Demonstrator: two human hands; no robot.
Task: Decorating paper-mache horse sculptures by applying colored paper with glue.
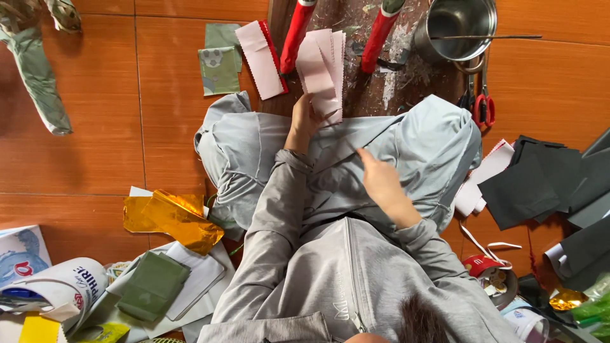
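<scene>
Left hand is pinched shut on a stack of pink strips, thin paper-like sheets with pinked edges, count in the stack not readable. Stack is held up over the dark board, just beyond the knees. Right hand holds nothing: forefinger stretched out, other fingers curled, resting on the grey lap. Hands are apart.

Counts:
- 2 red handles, round, smooth, standing on the board either side of the strips.
- 1 more pink sheet flat on the floor, red layer showing under its right edge.
- 2 green fabric squares, overlapped, one printed.
- 1 steel pot, round, shiny, thin rod lying across the rim; contents not visible.
- 1 pair of scissors, red handles, right of the board.
- Black sheets, matte, piled at right, several, exact count unclear.
- 1 gold foil, crumpled, shiny, at left.
- 1 olive fabric piece, on white paper.

Board surface is flecked with dried paint. Floor is orange-brown tile.
</scene>
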